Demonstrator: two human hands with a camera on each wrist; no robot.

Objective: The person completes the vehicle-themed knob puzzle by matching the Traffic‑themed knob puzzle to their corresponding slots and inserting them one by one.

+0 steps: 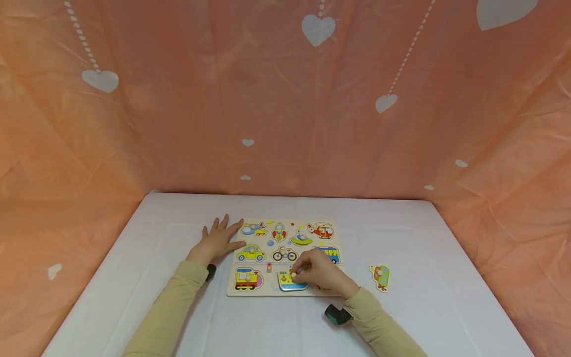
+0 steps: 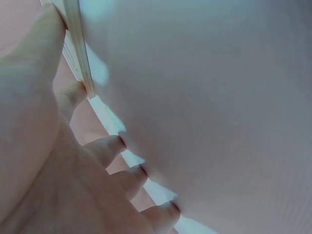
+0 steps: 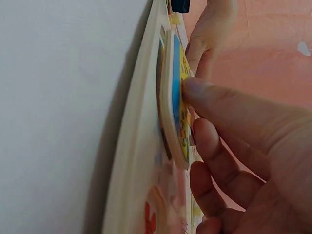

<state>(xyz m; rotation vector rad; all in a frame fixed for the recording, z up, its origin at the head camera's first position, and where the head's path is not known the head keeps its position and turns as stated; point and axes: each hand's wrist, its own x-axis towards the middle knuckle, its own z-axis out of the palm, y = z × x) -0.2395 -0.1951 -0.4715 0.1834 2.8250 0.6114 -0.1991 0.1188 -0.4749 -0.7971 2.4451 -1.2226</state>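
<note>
A wooden knob puzzle board (image 1: 285,293) with vehicle pictures lies on the table. My right hand (image 1: 322,273) pinches the small knob of a blue and yellow ship piece (image 1: 285,282) in the board's bottom row. In the right wrist view the ship piece (image 3: 171,92) stands slightly proud of the board (image 3: 131,146), over its recess, with my thumb on its face. My left hand (image 1: 216,245) has its fingers spread at the board's upper left; in the left wrist view, the thumb (image 2: 44,41) and index finger touch the board's edge (image 2: 78,44).
Right of the board lies a loose green and orange piece (image 1: 380,278) with a knob. A train (image 1: 248,279), a car (image 1: 251,253), a bicycle (image 1: 284,254) and a helicopter (image 1: 321,231) sit in the board. The white table (image 1: 267,327) meets an orange curtain (image 1: 285,124) behind.
</note>
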